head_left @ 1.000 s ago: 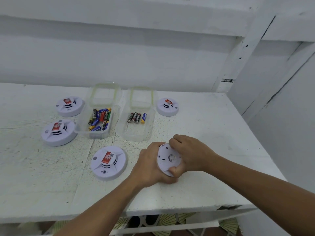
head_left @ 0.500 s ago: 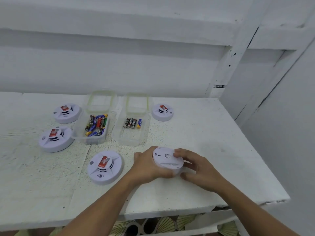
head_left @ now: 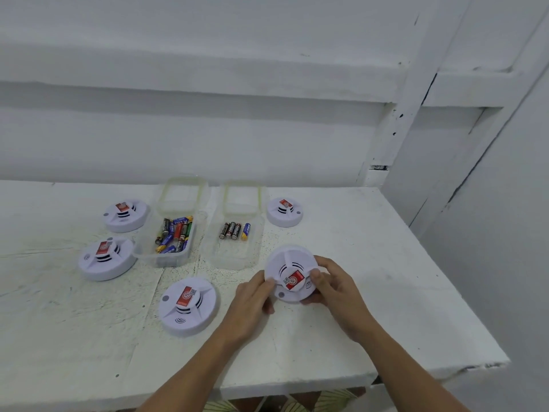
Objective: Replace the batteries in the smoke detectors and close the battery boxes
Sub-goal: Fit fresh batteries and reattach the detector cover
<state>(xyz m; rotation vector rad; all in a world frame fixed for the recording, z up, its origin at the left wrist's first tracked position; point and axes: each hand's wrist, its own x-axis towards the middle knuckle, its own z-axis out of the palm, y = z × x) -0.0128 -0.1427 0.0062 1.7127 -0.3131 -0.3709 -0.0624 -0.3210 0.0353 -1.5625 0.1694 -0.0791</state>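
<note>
Two battery boxes [head_left: 175, 230] side by side mid-table [head_left: 341, 337]; detectors [head_left: 187, 306] flanking, before them.

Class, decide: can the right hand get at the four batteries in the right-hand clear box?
Probably not yet: the right hand, with the left hand, holds a smoke detector. Otherwise the way looks free; the box seems lidless.

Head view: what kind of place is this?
Probably a bare utility or storage corner set up as a workbench: a rough white-painted table against plain white plank walls, smoke detectors laid out, and two clear boxes of loose batteries.
</note>
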